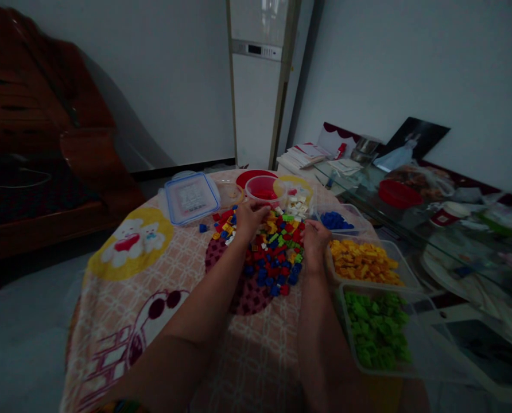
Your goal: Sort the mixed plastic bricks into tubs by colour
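A mixed pile of toy building bricks (277, 252) in red, blue, yellow, green and white lies on the cloth-covered table. My left hand (249, 219) hangs over the pile's far left side, close to a pink-red tub (262, 188) with red pieces inside. Its fingers are bent together; anything between them is hidden. At the pile's right edge is my right hand (316, 236), fingers curled and thumb pressed in, near the box of blue bricks (336, 220). Whatever it pinches is too small to make out. White bricks (298, 205) are gathered beyond the pile.
Clear boxes of yellow bricks (363, 262) and green bricks (376, 328) line the right side. A blue-rimmed lid (192, 198) lies at far left, a red lid (249, 175) behind the tub. Right of the table stands a cluttered glass table (404, 221); a wooden bench (88, 155) is left.
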Demonstrator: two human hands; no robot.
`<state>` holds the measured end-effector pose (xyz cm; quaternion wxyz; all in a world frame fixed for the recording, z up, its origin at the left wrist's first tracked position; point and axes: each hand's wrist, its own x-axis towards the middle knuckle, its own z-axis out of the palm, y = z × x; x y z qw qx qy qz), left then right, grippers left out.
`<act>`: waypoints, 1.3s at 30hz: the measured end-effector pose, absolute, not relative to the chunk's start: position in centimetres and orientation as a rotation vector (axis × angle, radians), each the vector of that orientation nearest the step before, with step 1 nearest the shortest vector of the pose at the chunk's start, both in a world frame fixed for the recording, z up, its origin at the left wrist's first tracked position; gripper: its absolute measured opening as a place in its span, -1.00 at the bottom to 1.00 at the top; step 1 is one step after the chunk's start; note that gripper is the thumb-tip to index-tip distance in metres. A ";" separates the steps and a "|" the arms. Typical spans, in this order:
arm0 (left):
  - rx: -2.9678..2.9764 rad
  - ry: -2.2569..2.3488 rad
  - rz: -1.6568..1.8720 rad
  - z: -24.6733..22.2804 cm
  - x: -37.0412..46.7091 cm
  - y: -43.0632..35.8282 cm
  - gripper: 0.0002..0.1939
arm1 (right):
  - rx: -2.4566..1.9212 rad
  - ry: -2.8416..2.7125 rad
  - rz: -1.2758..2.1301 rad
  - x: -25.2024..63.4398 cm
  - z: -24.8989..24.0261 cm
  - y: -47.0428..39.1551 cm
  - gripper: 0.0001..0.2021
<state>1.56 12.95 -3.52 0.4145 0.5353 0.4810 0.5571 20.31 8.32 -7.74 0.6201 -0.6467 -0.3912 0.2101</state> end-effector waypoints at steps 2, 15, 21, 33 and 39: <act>1.192 1.166 1.457 -3.9 1.3 13.5 -0.79 | -1.481 -0.891 0.485 20.3 -7.7 8.2 -0.58; 1.076 0.978 1.529 -3.7 1.6 14.4 -0.49 | -1.460 -0.862 0.512 20.4 -7.7 8.3 -0.61; 1.629 1.154 1.315 -3.0 2.3 13.1 -0.69 | -1.470 -0.842 0.522 20.3 -7.4 8.3 -0.65; 2.552 1.347 0.738 -3.4 5.4 9.9 -0.80 | -1.463 -0.891 0.485 20.4 -7.4 8.4 -0.63; 2.553 1.351 0.759 -4.0 5.3 10.2 -0.78 | -1.458 -0.896 0.481 20.3 -7.2 8.2 -0.65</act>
